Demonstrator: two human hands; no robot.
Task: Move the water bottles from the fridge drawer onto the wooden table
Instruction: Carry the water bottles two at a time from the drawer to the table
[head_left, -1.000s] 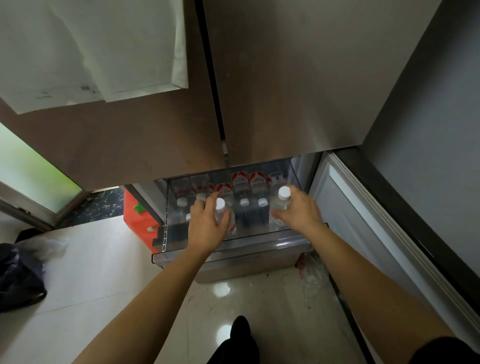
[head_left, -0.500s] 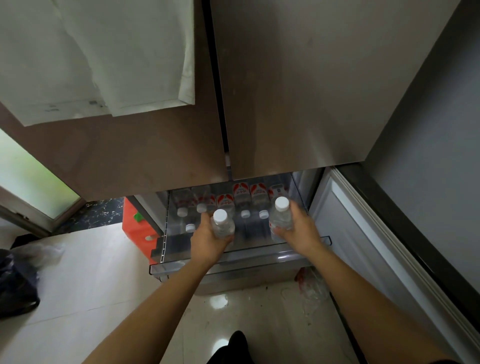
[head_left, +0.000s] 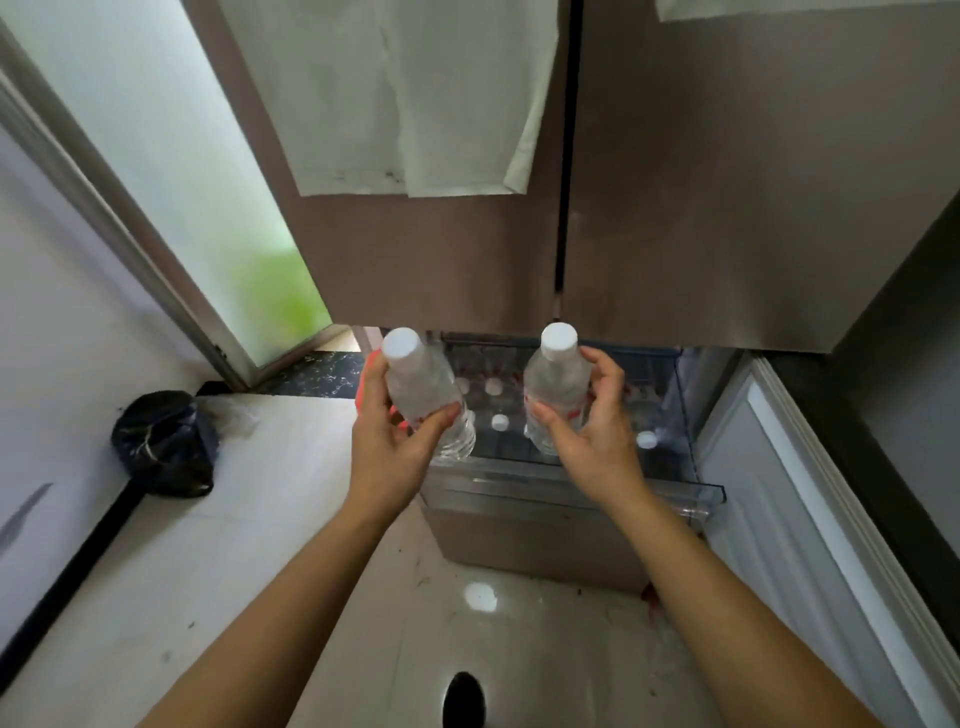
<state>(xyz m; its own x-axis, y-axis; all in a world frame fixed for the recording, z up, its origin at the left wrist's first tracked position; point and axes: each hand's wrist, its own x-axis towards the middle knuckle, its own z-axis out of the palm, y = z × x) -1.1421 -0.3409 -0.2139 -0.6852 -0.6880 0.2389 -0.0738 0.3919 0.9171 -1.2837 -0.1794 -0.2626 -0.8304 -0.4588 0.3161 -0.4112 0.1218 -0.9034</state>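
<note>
Gripping bottles (head_left: 421, 384), left hand (head_left: 387, 447) and right hand (head_left: 597, 436) hover over the stocked fridge drawer (head_left: 571, 480), black bag (head_left: 163, 444) leftward.

Bare left forearm (head_left: 275, 623), bare right forearm (head_left: 717, 597), dark shoe tip (head_left: 464, 699).

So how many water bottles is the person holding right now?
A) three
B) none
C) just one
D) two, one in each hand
D: the left hand grips the left bottle and the right hand grips the right bottle, both held above the open fridge drawer.
</note>
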